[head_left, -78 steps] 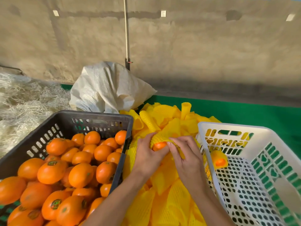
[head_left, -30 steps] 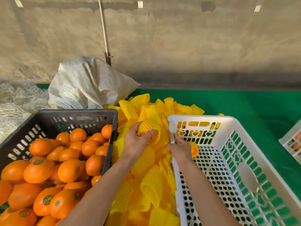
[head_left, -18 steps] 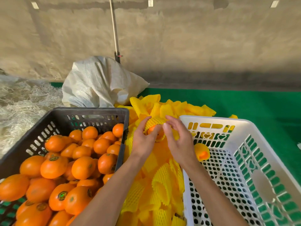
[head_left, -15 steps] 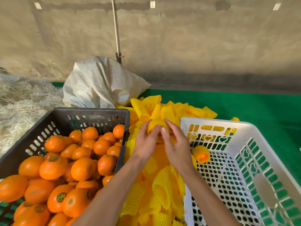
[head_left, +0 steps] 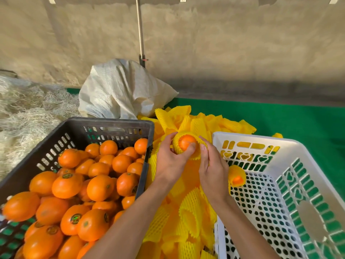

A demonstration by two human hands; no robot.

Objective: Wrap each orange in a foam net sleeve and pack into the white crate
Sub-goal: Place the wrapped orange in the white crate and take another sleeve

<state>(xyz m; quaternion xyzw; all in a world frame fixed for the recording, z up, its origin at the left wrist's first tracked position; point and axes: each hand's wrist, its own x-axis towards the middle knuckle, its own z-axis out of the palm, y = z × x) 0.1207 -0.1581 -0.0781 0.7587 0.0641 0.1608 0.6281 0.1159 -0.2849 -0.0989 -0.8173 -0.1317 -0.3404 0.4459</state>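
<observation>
An orange sits partly inside a yellow foam net sleeve, its top showing through the sleeve's open end. My left hand grips the sleeved orange from the left, thumb across its front. My right hand pinches the sleeve's right edge. Both hands hover over a pile of yellow foam sleeves between the two crates. The white crate stands on the right with one wrapped orange in its near-left corner.
A black crate full of bare oranges stands on the left. Behind it lie a white woven sack and a heap of pale straw. A green mat covers the floor on the right, and a pole leans against the wall.
My right hand came back from the white crate's rim to the sleeve. Together the hands have pulled the sleeve further down the orange, so its top now shows at the open end.
</observation>
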